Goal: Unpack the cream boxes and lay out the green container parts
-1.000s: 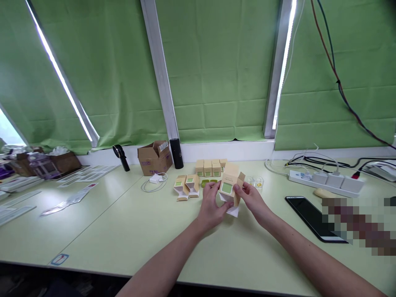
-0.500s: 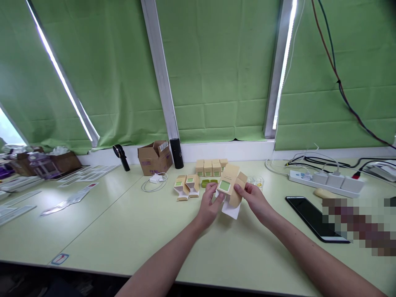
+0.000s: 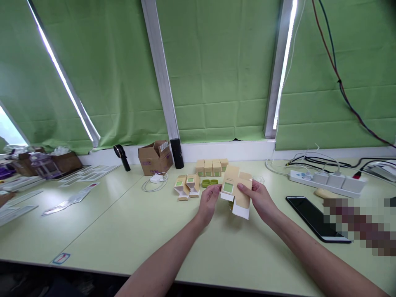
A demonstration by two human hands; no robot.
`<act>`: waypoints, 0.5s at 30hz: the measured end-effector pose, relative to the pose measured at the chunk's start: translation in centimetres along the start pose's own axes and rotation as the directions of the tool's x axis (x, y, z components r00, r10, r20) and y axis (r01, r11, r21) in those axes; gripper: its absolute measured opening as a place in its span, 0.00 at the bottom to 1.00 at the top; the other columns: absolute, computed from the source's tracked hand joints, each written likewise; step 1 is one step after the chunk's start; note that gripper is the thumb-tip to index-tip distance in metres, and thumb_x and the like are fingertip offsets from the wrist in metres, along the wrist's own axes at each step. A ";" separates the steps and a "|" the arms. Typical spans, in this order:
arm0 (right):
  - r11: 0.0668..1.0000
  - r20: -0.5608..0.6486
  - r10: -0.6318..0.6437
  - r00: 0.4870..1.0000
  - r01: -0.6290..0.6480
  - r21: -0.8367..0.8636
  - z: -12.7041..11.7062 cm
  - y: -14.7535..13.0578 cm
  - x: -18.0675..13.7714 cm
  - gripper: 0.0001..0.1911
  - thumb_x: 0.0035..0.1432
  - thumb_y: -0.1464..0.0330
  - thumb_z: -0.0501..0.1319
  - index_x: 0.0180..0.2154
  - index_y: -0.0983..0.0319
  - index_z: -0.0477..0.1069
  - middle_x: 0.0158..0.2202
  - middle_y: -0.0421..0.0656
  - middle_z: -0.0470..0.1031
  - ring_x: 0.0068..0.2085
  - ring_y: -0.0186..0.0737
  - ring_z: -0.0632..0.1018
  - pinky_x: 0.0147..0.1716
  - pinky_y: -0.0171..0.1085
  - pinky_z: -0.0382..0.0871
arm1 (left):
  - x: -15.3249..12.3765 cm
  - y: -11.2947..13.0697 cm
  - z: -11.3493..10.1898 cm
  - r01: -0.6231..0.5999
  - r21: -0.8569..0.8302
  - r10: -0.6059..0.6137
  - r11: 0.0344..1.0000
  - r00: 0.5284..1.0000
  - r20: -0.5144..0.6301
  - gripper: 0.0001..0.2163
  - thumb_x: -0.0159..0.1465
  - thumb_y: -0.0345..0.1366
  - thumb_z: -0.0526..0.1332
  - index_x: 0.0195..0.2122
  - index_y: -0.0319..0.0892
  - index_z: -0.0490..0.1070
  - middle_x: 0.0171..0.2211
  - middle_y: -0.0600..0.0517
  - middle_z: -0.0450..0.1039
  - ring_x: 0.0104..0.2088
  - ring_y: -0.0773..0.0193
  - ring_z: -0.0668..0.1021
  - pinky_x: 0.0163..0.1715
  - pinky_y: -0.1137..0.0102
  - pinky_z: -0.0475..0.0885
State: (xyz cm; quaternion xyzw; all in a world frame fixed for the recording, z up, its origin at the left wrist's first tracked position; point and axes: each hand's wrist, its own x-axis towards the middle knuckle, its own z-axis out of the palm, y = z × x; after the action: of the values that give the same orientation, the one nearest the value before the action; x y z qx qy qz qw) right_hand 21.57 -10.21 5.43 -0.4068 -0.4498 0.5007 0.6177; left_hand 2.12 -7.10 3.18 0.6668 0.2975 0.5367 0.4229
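Note:
Between my two hands is a small kraft cardboard box [image 3: 234,178], unfolded, with a green label and white inner flaps. My left hand [image 3: 209,203] pinches its left edge. My right hand [image 3: 258,197] grips its right side, thumb on the front and fingers behind. Just behind my left hand lie small green square containers [image 3: 209,182]. Left of them stand two part-folded kraft boxes [image 3: 187,185] with their flaps out. Several closed kraft boxes [image 3: 208,168] form a group farther back. A clear round piece [image 3: 260,180] is partly hidden behind my right hand.
A phone [image 3: 312,216] and a white power strip [image 3: 324,182] with chargers lie to the right. Toward the back left are an open brown carton [image 3: 155,158], a black cylinder [image 3: 176,153], a handheld fan [image 3: 121,157] and a white charger with cable [image 3: 156,178].
The cardboard box in my hands has opened out flatter, its right panel turning toward me. My right hand has shifted slightly right and now covers more of the clear pieces.

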 end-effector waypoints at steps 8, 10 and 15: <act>0.998 0.008 -0.029 1.000 0.030 -0.048 0.4 0.3 -0.1 0.30 0.42 0.48 0.77 0.42 0.60 0.79 0.47 0.50 0.84 0.46 0.55 0.84 0.47 0.50 0.77 | 0.3 -0.7 0.0 -0.017 0.103 0.018 0.994 1.000 -0.009 0.19 0.64 0.54 0.65 0.37 0.41 0.76 0.36 0.47 0.77 0.40 0.57 0.75 0.44 0.64 0.70; 0.998 0.025 -0.025 0.999 0.027 -0.058 0.6 0.2 -0.2 0.30 0.42 0.47 0.76 0.42 0.59 0.79 0.46 0.49 0.84 0.45 0.54 0.83 0.47 0.49 0.77 | 0.4 -0.7 -0.1 -0.025 0.100 0.026 0.995 1.000 -0.014 0.18 0.63 0.53 0.66 0.36 0.41 0.75 0.36 0.48 0.76 0.39 0.58 0.75 0.43 0.64 0.70; 0.988 0.032 -0.099 0.995 0.102 -0.114 0.7 0.1 -0.3 0.27 0.49 0.43 0.70 0.38 0.58 0.79 0.42 0.46 0.84 0.46 0.51 0.80 0.46 0.45 0.72 | 1.1 -0.6 -0.8 -0.063 0.091 0.070 0.994 0.994 -0.078 0.15 0.63 0.49 0.67 0.35 0.42 0.72 0.34 0.49 0.74 0.37 0.60 0.74 0.41 0.65 0.70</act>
State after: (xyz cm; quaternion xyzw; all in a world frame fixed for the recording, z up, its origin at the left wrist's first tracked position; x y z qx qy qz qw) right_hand 20.85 -10.45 5.50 -0.4122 -0.5061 0.4473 0.6115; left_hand 1.64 -5.71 3.20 0.6720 0.3154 0.5636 0.3623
